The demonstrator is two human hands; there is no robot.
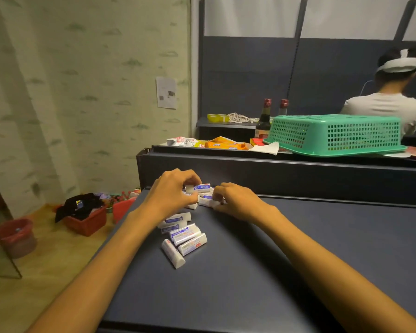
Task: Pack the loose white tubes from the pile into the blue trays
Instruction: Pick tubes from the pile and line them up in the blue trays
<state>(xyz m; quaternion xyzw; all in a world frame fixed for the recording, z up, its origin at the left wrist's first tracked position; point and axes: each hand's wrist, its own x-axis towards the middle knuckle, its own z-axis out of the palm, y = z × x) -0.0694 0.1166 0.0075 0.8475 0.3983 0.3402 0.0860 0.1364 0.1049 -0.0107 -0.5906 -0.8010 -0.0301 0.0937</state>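
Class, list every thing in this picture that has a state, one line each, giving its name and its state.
left hand: fingers curled, pinching a white tube lifted at the far end of the pile
right hand: fingers curled on the tubes at the far end; exact hold unclear
tube pile: loose, lying flat on the dark table
green basket: upside down on the far shelf
dark bottles: upright, capped
red bin: holding dark cloth

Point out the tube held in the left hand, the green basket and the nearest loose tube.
Held tube (pixel 201 187): head view, on its blue-printed label.
Green basket (pixel 334 133): head view, on its perforated front wall.
Nearest loose tube (pixel 173 253): head view, on the middle of its white body.
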